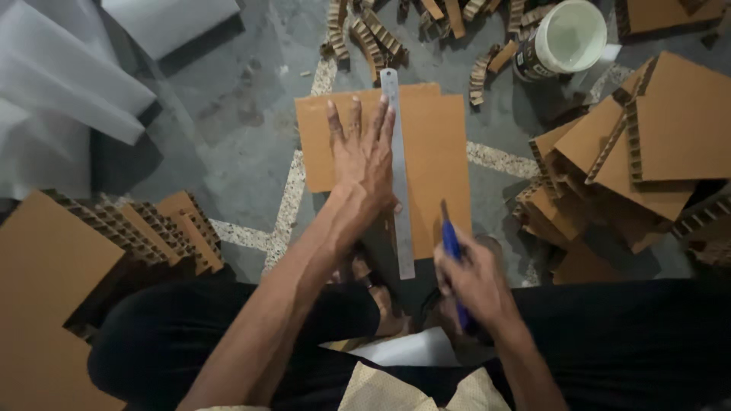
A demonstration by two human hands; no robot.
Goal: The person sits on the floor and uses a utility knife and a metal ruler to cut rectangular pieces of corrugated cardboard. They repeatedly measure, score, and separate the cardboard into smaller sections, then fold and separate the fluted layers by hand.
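A flat brown cardboard sheet (438,144) lies on the grey floor in front of me. A long metal ruler (401,198) runs lengthwise down its middle. My left hand (364,156) is spread flat, fingers apart, and presses on the cardboard and the ruler's left edge. My right hand (476,285) grips a blue-handled knife (451,240), whose tip points at the cardboard's near edge just right of the ruler. My dark-trousered legs fill the lower part of the view.
Stacks of thick honeycomb cardboard pieces (647,144) stand at the right and more (152,228) at the left. Cut strips (377,38) lie scattered at the top. A white bucket (560,38) sits at the top right. White sheets (68,84) lie at the top left.
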